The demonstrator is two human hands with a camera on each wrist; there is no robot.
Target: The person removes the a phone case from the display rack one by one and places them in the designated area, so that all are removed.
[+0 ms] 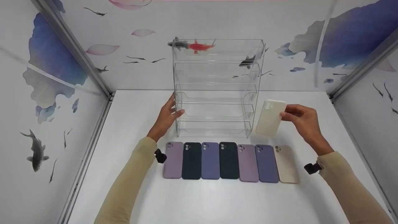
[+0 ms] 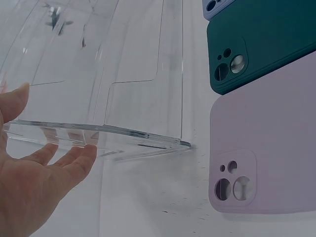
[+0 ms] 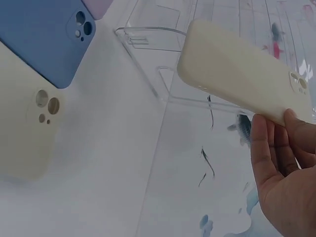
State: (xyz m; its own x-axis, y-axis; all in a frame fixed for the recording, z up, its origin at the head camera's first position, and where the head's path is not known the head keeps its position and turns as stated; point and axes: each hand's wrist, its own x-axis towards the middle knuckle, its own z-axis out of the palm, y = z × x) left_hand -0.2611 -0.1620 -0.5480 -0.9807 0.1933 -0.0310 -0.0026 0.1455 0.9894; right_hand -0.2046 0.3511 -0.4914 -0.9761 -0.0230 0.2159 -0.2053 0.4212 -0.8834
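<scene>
A cream phone case is pinched along its edge by my right hand, thumb on one face and fingers on the other. It hangs tilted beside the right side of a clear acrylic rack with stacked tiers. My left hand grips the rack's left side wall; in the left wrist view the thumb and fingers lie on opposite sides of that wall. In front of the rack lies a row of phone cases: light purple, dark green, blue-violet and, at the right end, cream.
The white table is bounded by printed panels at the back and both sides, with metal strips along the corners. Fish and petal prints on the back panel show through the clear rack.
</scene>
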